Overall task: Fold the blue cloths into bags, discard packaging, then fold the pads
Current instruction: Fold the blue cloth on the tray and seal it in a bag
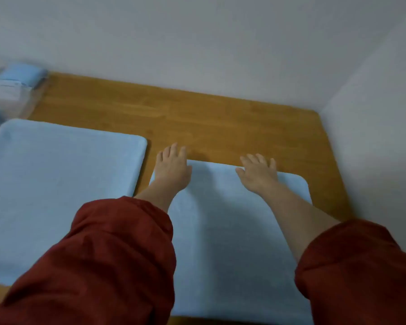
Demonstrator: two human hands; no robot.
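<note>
wooden table (220,123): blurred bags (8,93) cut off left, sleeves (103,254) overlap pad (232,231).

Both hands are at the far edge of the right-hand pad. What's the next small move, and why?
Probably pinch that edge with the left hand and right hand and draw it toward you: the pad lies flat and unfolded, with both open hands resting there.
</note>
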